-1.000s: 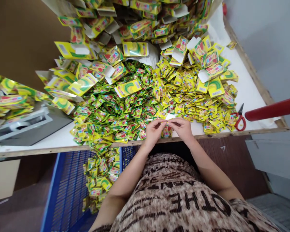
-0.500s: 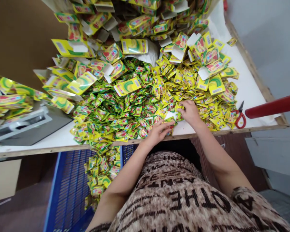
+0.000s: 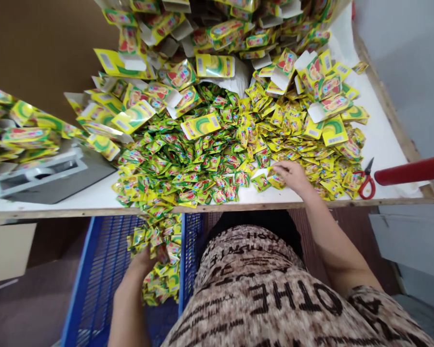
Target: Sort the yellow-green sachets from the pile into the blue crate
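Note:
My left hand (image 3: 146,261) is low at the left, by the small yellow and green packets (image 3: 166,279) in the blue crate below the table edge. Motion smears its fingers, so its hold is unclear. Over the white tabletop, my right hand (image 3: 292,174) has its fingers drawn together at a small yellow packet (image 3: 276,179). A green packet (image 3: 261,182) lies just left of that one. Beyond my hands spreads a heap of green packets (image 3: 188,164), with yellow packets (image 3: 292,130) on its right side.
Open yellow cartons (image 3: 208,126) lie on and behind the heap. Red-handled scissors (image 3: 366,180) rest at the right, near a red pole (image 3: 412,170). A grey tape dispenser (image 3: 54,176) stands at the left. Under the table edge is the blue crate (image 3: 94,274).
My left hand has left the tabletop and moved down and left to the crate. My right hand stays at the table's packets, its fingers now closer together. The view has shifted slightly.

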Motion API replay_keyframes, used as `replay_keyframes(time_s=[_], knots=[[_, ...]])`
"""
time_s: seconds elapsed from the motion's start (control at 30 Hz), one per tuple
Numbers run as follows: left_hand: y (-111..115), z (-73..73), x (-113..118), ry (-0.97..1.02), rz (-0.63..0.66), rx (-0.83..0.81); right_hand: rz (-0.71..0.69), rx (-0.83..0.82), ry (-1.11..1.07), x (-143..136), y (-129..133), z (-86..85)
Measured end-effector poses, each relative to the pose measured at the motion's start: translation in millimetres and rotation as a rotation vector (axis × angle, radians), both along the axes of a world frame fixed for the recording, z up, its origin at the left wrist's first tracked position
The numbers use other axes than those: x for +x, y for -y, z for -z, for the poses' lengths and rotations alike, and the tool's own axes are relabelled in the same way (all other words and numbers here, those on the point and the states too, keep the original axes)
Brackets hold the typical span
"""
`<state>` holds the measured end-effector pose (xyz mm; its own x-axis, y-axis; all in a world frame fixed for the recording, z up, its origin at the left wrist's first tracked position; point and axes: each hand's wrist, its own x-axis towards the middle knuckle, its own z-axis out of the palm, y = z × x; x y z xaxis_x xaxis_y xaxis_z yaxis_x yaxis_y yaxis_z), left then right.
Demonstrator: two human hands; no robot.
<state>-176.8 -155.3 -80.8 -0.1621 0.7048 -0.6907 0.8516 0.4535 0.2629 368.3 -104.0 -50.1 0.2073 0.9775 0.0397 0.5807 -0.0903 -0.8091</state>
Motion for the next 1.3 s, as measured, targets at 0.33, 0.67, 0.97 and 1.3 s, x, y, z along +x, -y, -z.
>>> replay_keyframes(time_s=[0.33, 0.67, 0.97, 1.3], knots=[[-34.6, -61.1, 129.4, 0.822, 0.111, 0.012, 0.177, 0.004, -0.244, -9.3, -0.3, -1.3], [-79.0, -10.2, 323.3, 0.782, 0.244, 0.238, 0.020, -0.153, 0.485, -65.4, 11.5, 21.7], [-74.7, -22.3, 332.5, 0.450, 0.584, 0.508, -0.080, -0.261, 0.543, -66.3, 22.3, 15.9], [-238.0, -92.4, 250.9, 0.125, 0.202, 1.078, -0.287, 0.032, 0.173, -81.0, 66.3, 8.5]])
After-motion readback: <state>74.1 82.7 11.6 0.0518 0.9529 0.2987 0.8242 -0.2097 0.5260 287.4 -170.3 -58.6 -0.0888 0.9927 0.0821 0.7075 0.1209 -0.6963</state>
